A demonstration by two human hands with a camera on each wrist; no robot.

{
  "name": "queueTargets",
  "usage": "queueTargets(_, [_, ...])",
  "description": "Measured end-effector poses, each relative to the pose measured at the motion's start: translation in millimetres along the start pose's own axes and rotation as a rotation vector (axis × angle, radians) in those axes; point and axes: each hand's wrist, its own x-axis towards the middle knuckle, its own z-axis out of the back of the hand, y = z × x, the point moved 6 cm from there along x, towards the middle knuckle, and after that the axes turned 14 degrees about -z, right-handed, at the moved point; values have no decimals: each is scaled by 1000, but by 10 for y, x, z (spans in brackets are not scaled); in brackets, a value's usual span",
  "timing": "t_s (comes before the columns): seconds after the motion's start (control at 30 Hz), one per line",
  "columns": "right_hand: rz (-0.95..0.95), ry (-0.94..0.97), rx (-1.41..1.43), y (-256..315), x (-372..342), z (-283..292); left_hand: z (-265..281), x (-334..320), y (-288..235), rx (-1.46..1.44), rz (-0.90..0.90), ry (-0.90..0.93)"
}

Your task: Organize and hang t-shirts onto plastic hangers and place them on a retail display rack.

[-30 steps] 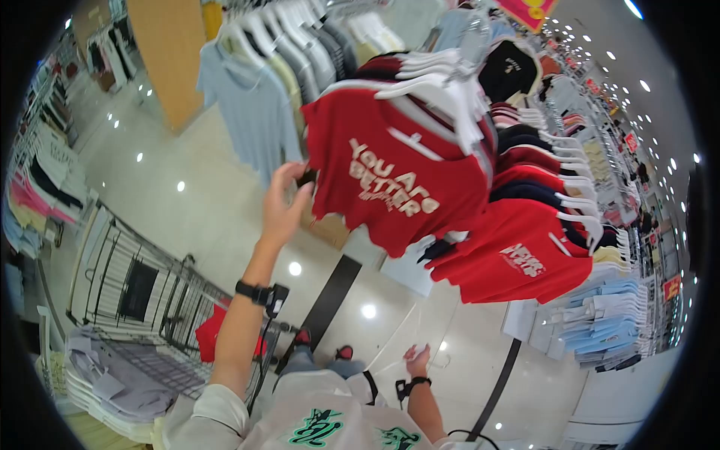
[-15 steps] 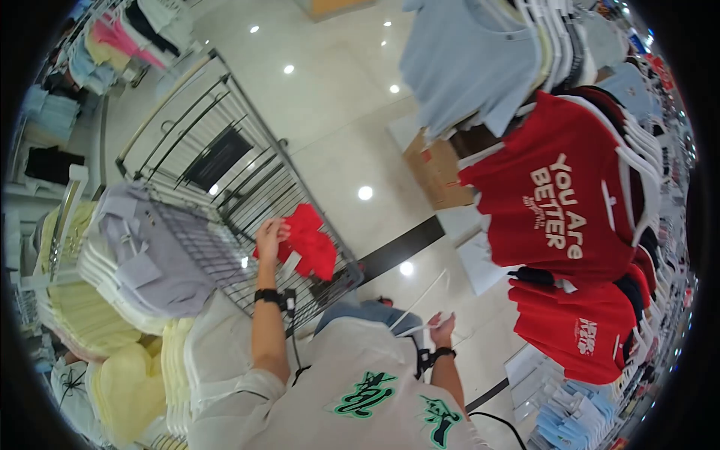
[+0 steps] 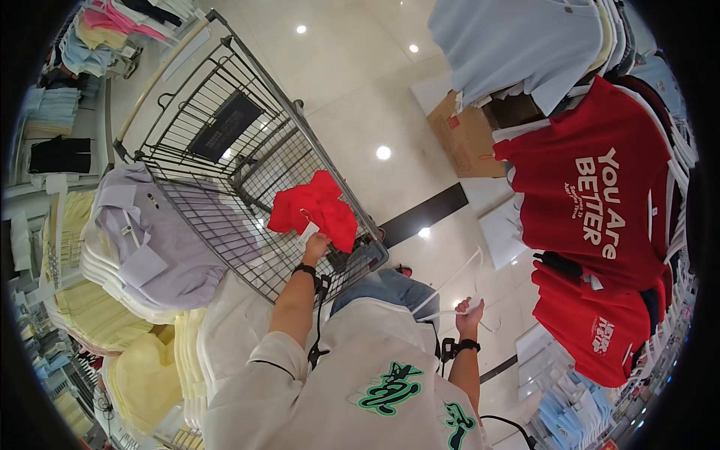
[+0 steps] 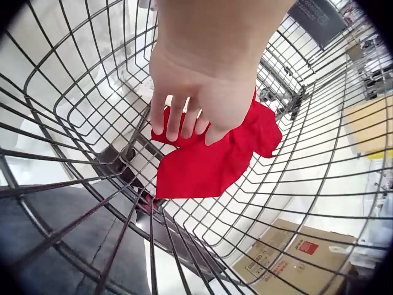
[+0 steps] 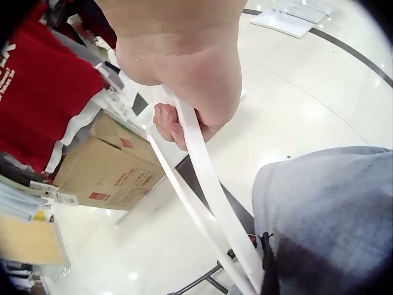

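Observation:
In the head view a crumpled red garment (image 3: 315,206) with a white tag (image 3: 308,232) lies in a wire shopping cart. The left hand (image 3: 316,247) is at its near edge, beside the tag. The left wrist view shows this hand (image 4: 199,86) with its fingers spread and slightly bent over the red cloth (image 4: 202,169); whether the fingertips touch it I cannot tell. Low on the right, the right hand (image 3: 469,319) grips a white hanger with no garment on it. Its fingers curl round the hanger (image 5: 206,166) in the right wrist view, where the hand (image 5: 190,92) partly covers it.
The cart's wire rim (image 3: 330,154) surrounds the left hand. Red shirts (image 3: 589,180) hang at the right, with a cardboard box (image 3: 466,139) beside them on the floor. Lilac shirts (image 3: 161,251) and yellow garments (image 3: 146,375) stand at the left.
The left hand has moved from beside the hanging red shirts down to the red garment in the cart. The view has turned towards the cart. The right hand still holds the hanger.

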Motion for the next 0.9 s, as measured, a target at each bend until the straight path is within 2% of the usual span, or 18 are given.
queueTargets(0.03, [-5, -9, 0, -34, -7, 117, 58, -9, -109, 42, -75, -79])
queueTargets(0.07, [-10, -14, 56, -67, -11, 229, 144, 183, 38, 321, -226, -98])
queueTargets(0.13, [-20, -43, 163, -103, -4, 445, 356, 494, 257, 316, -189, -107])
queueTargets(0.2, [-19, -56, 170, -120, -44, 499, 480, 646, 172, 316, -157, -117])
queueTargets(0.27, [-10, -67, 165, -122, -112, 508, 699, 589, -286, 443, -201, -211])
queueTargets(0.3, [-14, -74, 172, -126, -144, 477, 731, 640, -338, 451, -199, -205])
queueTargets(0.37, [0, -76, 76, -91, -162, 436, 833, 733, -458, 508, -270, -292])
queueTargets(0.4, [-2, -84, 48, -82, -160, 416, 858, 783, -477, 510, -265, -288])
queueTargets(0.47, [-2, -85, -11, -61, -193, 327, 1007, 797, -559, 543, -201, -428])
queueTargets(0.57, [-5, -90, -101, -76, -222, 227, 1084, 775, -599, 558, -182, -512])
queueTargets(0.6, [-5, -94, -140, -82, -231, 201, 1115, 832, -464, 563, -180, -510])
queueTargets(0.67, [-3, -113, -171, -93, -253, 181, 1065, 928, -428, 563, -370, -368])
queueTargets(0.7, [1, -129, -204, -107, -249, 175, 1056, 949, -407, 566, -373, -365])
queueTargets(0.77, [-6, -138, -187, -136, -229, 225, 1016, 942, -346, 556, -190, -277])
queueTargets(0.9, [-18, -145, -136, -178, -233, 283, 1097, 986, -280, 689, -162, -241])
